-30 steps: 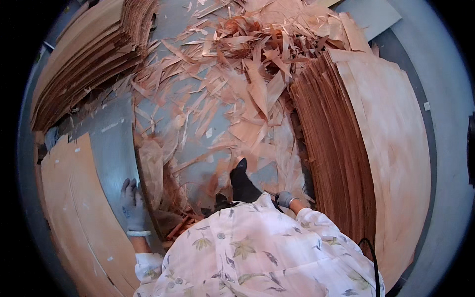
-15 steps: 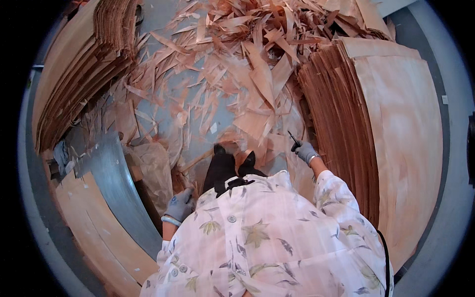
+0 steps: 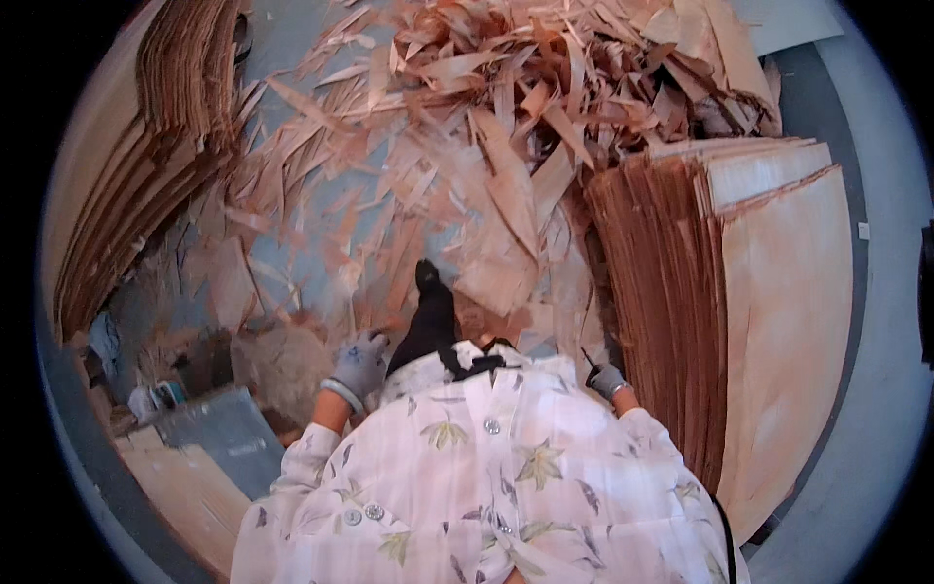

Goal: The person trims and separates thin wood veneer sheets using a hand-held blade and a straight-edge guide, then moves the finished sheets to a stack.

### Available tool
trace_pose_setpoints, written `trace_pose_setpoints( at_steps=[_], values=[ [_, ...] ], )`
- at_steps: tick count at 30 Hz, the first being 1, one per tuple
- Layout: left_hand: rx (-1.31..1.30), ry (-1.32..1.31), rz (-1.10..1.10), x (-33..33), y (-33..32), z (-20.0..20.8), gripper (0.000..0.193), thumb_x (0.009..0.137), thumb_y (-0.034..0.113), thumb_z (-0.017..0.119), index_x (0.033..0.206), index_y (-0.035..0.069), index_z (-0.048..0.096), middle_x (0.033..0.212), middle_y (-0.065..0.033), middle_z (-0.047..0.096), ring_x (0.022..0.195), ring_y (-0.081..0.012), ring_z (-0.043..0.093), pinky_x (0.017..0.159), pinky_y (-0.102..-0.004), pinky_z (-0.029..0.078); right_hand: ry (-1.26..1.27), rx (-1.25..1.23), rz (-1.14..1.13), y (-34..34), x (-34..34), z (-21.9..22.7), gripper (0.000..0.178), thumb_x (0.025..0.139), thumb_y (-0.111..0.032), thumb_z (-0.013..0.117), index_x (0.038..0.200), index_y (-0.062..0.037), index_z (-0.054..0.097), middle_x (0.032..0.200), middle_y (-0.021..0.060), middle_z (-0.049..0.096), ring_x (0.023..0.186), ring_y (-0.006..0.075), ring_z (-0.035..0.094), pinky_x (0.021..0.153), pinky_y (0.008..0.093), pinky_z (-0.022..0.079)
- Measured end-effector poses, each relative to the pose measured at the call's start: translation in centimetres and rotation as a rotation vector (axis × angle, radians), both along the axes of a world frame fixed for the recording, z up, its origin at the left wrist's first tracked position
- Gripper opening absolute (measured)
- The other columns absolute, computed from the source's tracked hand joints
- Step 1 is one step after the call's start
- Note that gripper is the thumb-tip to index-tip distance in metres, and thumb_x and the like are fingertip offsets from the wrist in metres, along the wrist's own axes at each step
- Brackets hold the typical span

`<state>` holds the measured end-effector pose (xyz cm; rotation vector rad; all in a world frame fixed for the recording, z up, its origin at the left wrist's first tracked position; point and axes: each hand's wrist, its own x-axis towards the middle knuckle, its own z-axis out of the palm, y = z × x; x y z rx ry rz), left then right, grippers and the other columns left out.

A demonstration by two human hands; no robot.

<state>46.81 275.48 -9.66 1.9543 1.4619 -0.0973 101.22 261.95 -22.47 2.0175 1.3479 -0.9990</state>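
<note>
**Inspector:** Since the earlier frames, what has changed?

**Worker:** Both gloved hands have come in close to my body, and the view has swung so the veneer stack (image 3: 769, 321) now fills my right side. My right hand (image 3: 605, 378) sits at the near edge of that stack, at the layered sheet ends; whether it is closed on a sheet or only resting there I cannot tell. My left hand (image 3: 358, 365) hangs loosely curled, gripping nothing, above the veneer scraps (image 3: 506, 146) littering the floor (image 3: 292, 39).

**Inspector:** Surroundings?

**Worker:** My dark shoe (image 3: 428, 282) is planted among the scraps. A second stack of sheets (image 3: 165, 165) lies well apart on my left, with a grey panel (image 3: 219, 428) near my left elbow.

**Inspector:** Recommended handling?

**Worker:** In my judgement, thin sheets split easily: lift one sheet only, support it with both hands, and keep my footing off loose strips.
</note>
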Motion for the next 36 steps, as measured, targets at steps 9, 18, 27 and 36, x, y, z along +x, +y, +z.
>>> trace_pose_setpoints(
  at_steps=[9, 18, 27, 36],
  values=[
    [-0.197, -0.068, -0.067, 2.2, 7.6, -2.5, 0.023, 0.079, 0.018, 0.056, 0.099, 0.008, 0.059, 0.099, -0.0177, 0.059, 0.089, -0.0379, 0.057, 0.080, -0.0451, 0.045, 0.362, 0.086, -0.122, 24.2, -8.4, 3.1, 0.032, 0.074, -0.024, 0.059, 0.101, -0.0070, 0.063, 0.093, 0.0224, 0.064, 0.087, 0.0368, 0.062, 0.078, 0.0409, 0.049],
    [-0.651, 0.135, 0.361, 12.0, 5.0, -16.9, 0.090, 0.079, 0.041, 0.060, 0.145, 0.011, 0.008, 0.142, -0.0338, 0.014, 0.124, -0.0486, 0.031, 0.102, -0.0496, 0.030, 0.128, -0.149, 0.574, 42.5, -4.2, -13.6, 0.029, 0.076, -0.020, 0.058, 0.101, -0.0078, 0.064, 0.098, 0.0187, 0.065, 0.093, 0.0363, 0.061, 0.080, 0.0426, 0.048],
    [-0.574, 0.371, 0.440, 21.0, 5.1, -19.1, 0.100, 0.070, 0.032, 0.069, 0.144, 0.004, 0.009, 0.135, -0.0419, 0.017, 0.121, -0.0566, 0.027, 0.100, -0.0576, 0.024, -0.268, 0.091, 0.958, 58.2, 2.0, -39.7, 0.041, 0.086, -0.019, 0.042, 0.125, -0.0078, 0.049, 0.136, 0.0145, 0.042, 0.123, 0.0315, 0.043, 0.099, 0.0417, 0.037],
    [-0.608, 0.360, 0.468, 21.8, 5.5, -19.2, 0.093, 0.072, 0.036, 0.066, 0.144, 0.009, 0.014, 0.133, -0.0426, 0.020, 0.121, -0.0537, 0.027, 0.100, -0.0561, 0.023, -0.241, -0.064, 1.156, 57.1, 1.1, -35.7, 0.025, 0.083, -0.017, 0.048, 0.093, -0.0093, 0.069, 0.112, 0.0129, 0.061, 0.099, 0.0279, 0.062, 0.074, 0.0414, 0.051]
  ],
)
